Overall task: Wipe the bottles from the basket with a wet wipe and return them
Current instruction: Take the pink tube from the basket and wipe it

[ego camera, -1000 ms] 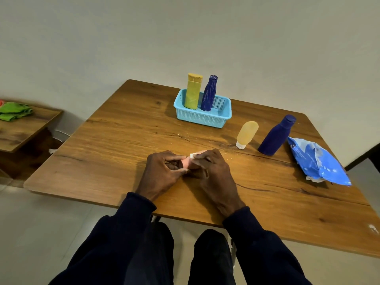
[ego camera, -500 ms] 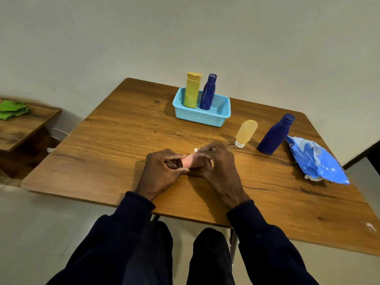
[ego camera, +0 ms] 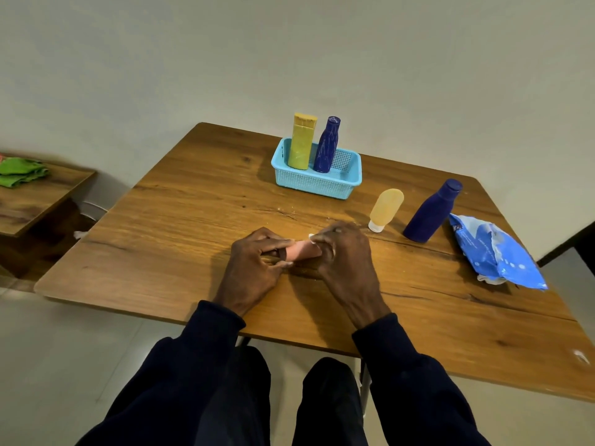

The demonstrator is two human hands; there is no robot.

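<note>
- Pink plastic shows between the two hands: a small pink bottle lies on its side, low over the wooden desk and near the middle of its front edge.
- The left hand grasps the bottle's left end, with the thumb on top and the fingers curled in beneath it.
- The right hand is clenched round the right end. A white scrap peeks out at its fingertips; it is probably the wet wipe, though too little of it shows to be sure.
- I cannot tell whether the bottle rests on the wood or is held just clear of it.
- A light blue basket sits by the desk's far edge, about midway along it.
- In the basket's left half a yellow bottle stands upright. A dark blue bottle stands just beside it on the right, leaning slightly towards it.
- Between the basket and the desk's right edge, a pale yellow bottle stands on its white cap.
- Near it on the right, a larger blue bottle stands cap up.
- A crumpled blue wipes pack lies along the right edge, just beside the larger blue bottle.
- Well apart, off the desk's left edge, a lower side table carries a green cloth.
- Dark sleeves cover both forearms, and dark-clad knees sit below the front edge.
</note>
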